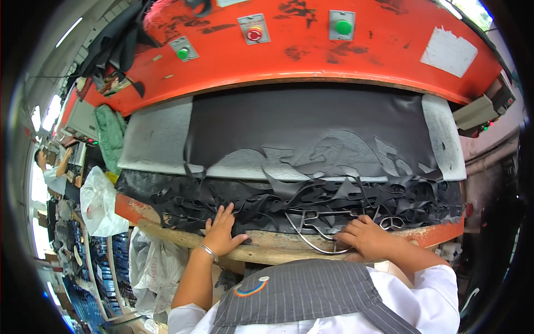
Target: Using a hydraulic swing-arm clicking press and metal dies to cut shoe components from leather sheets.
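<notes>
My left hand [221, 231] lies with fingers stretched out and apart at the front edge of the press bed, its fingertips on black leather scraps [264, 196]. Farther right, my right hand [368, 237] has bent fingers around the near end of a curved metal cutting die [319, 249]; its thumb is mostly hidden. Another metal die [391, 223] sits just right of that hand, partly among the scraps. Beyond the scraps, a sheet of black leather [311, 114] is spread over a pale cutting board [156, 136], with cut-out gaps along its near edge.
The red press head [384, 61] spans the far side, carrying a red button [254, 34] and green buttons [344, 27]. A wooden rail [272, 254] edges the bed before me. Plastic bags [103, 203] hang at left. Another person [55, 172] stands far left.
</notes>
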### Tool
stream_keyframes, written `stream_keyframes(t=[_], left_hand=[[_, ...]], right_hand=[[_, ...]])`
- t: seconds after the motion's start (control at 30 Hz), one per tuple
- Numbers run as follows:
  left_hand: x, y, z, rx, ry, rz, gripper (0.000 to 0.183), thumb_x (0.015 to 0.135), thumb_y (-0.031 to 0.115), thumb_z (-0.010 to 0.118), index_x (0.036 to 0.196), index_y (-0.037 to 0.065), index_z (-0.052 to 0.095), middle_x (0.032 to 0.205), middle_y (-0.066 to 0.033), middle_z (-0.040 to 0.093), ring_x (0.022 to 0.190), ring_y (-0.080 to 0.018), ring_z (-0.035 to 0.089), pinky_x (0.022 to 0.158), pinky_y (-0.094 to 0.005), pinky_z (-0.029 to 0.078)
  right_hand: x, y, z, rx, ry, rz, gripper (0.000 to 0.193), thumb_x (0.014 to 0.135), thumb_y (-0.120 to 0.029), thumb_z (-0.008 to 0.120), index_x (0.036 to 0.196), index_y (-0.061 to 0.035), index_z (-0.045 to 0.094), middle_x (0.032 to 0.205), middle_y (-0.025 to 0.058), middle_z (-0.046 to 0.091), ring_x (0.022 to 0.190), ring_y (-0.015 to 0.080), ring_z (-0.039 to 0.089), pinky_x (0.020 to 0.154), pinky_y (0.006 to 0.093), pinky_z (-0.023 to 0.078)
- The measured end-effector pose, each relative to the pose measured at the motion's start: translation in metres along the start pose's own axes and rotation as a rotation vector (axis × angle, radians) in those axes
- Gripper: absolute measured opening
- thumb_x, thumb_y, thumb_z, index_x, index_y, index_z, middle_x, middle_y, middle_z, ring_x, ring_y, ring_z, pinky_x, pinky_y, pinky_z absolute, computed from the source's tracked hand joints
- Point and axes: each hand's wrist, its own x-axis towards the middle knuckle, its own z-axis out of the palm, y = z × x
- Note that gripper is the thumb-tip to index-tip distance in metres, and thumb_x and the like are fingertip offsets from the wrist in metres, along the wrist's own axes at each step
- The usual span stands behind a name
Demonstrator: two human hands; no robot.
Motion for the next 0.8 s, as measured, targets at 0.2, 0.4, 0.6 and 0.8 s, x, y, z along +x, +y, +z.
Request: stream_keyframes(t=[0.2,0.4,0.6,0.8], left_hand=[[0.037,-0.016,-0.059,-0.327,0.264,0.192,0.046,0.085,0.03,0.067,0.122,0.005,0.058,0.128,-0.0159,0.057,0.121,-0.0328,0.051,0.105,-0.0412,0.034],[0.147,-0.074,-0.075,-0.265,0.42,0.276,0.037,0.088,0.03,0.062,0.116,0.006,0.064,0.132,-0.0155,0.055,0.122,-0.0321,0.05,0.105,-0.0446,0.034],[0.208,-0.096,-0.043,0.049,0.597,0.207,0.049,0.095,0.037,0.046,0.137,0.013,0.05,0.148,-0.0131,0.039,0.14,-0.0306,0.03,0.114,-0.0459,0.02],[0.207,-0.085,-0.026,-0.056,0.636,0.177,0.049,0.094,0.035,0.047,0.135,0.008,0.051,0.147,-0.013,0.041,0.139,-0.029,0.032,0.114,-0.0469,0.021]], right_hand=[[-0.008,0.008,0.011,0.002,-0.093,0.084,0.053,0.072,-0.043,0.073,0.107,-0.0044,0.063,0.091,0.0098,0.06,0.094,0.027,0.056,0.088,0.0377,0.041],[0.006,-0.037,-0.071,0.52,-0.188,0.305,0.055,0.07,-0.044,0.08,0.098,0.0021,0.067,0.086,0.015,0.066,0.076,0.032,0.063,0.068,0.0363,0.051],[0.061,-0.065,-0.162,0.421,-0.188,0.184,0.053,0.064,-0.039,0.087,0.093,0.0009,0.068,0.075,0.0135,0.063,0.067,0.032,0.062,0.06,0.0366,0.049],[0.221,-0.036,-0.098,-0.155,0.14,0.238,0.061,0.072,-0.051,0.074,0.1,0.0019,0.063,0.082,0.0162,0.06,0.086,0.0329,0.058,0.075,0.0425,0.05]])
